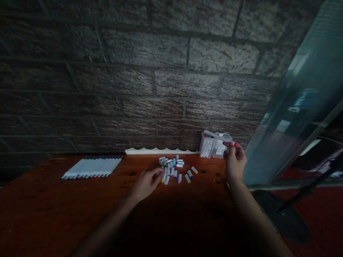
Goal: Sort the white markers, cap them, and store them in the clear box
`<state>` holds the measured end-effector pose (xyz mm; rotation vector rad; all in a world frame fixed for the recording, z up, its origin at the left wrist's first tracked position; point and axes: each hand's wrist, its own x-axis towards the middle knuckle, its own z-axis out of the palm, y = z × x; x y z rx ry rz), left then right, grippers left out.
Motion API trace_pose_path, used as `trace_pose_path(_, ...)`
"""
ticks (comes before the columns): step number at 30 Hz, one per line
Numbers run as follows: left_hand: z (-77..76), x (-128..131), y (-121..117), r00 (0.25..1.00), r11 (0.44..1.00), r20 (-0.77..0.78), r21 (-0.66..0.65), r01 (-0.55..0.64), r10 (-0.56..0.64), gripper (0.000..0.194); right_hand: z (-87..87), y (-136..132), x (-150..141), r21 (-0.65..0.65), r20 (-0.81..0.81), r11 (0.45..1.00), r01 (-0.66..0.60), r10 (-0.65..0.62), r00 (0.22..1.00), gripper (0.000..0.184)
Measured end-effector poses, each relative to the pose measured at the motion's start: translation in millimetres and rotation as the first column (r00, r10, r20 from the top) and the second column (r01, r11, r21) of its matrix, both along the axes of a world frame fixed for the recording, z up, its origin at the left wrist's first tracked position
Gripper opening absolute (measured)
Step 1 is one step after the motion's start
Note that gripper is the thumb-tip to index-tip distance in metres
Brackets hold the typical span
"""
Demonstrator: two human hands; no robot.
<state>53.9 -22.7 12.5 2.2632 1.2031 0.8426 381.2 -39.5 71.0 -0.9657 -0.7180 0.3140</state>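
Note:
My right hand (235, 161) pinches a slim white marker (218, 136) with a red end near the fingers. The marker slants up to the left, in front of or above two clear plastic cases. My left hand (147, 182) is low over the table, thumb and forefinger curved and slightly apart at the left edge of a loose pile of short white marker caps (168, 169). Its fingertips are beside a yellow-ended cap (164, 177); whether they touch it is hard to see. More caps, with purple, blue, pink and yellow ends, lie scattered to the right.
A clear case (206, 148) with coloured tips inside stands by the wall beside another case (218, 150). White markers (92, 167) lie in a row at the left. A white wavy-edged strip (160, 152) runs along the brick wall. A glass panel (281, 117) rises right of the wooden table (80, 210).

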Motion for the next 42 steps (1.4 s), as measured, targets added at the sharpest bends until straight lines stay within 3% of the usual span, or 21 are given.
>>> trace_pose_path(3, 1.5, 0, -1, 1.0, 0.999, -0.023, 0.033, 0.004, -0.003, 0.031, 22.9, 7, 27, -0.015, 0.186, 0.988, 0.154, -0.149, 0.971, 0.039)
trace_pose_path(6, 3.4, -1, -1, 1.0, 0.999, -0.028, 0.037, 0.014, -0.013, 0.031, 48.2, 14, 53, -0.093, 0.461, 0.94, 0.329, -0.252, 0.851, 0.041)
trace_pose_path(9, 5.4, -1, -2, 0.999, 0.999, -0.037, 0.04, 0.029, -0.028, 0.031, 68.9, 20, 67, -0.191, 0.679, 0.886, 0.423, -0.192, 0.709, 0.041)
trace_pose_path(13, 7.2, 0, -4, 0.998, 0.998, -0.054, 0.048, 0.045, -0.042, 0.032, 82.6, 30, 68, -0.248, 0.795, 0.838, 0.486, -0.111, 0.596, 0.039)
trace_pose_path(18, 6.7, 0, -4, 0.997, 0.996, -0.064, 0.065, 0.055, -0.051, 0.033, 78.9, 49, 59, -0.299, 0.866, 0.828, 0.475, 0.026, 0.499, 0.035)
trace_pose_path(20, 5.6, -1, -3, 0.997, 0.996, -0.073, 0.074, 0.046, -0.041, 0.032, 73.8, 56, 56, -0.316, 0.9, 0.826, 0.467, 0.106, 0.422, 0.037)
trace_pose_path(25, 3.3, -3, -1, 0.995, 0.995, -0.081, 0.072, 0.067, -0.061, 0.032, 60.7, 63, 49, -0.377, 0.926, 0.761, 0.528, 0.3, 0.229, 0.029)
trace_pose_path(33, 1.1, -4, 1, 0.997, 0.997, -0.057, 0.06, 0.052, -0.049, 0.033, 51.3, 60, 47, -0.392, 0.917, 0.749, 0.534, 0.361, 0.168, 0.027)
trace_pose_path(42, -3.4, -5, 4, 0.996, 0.997, -0.063, 0.054, 0.059, -0.056, 0.034, 72.8, 80, 52, -0.419, 0.899, 0.749, 0.513, 0.421, 0.12, 0.034)
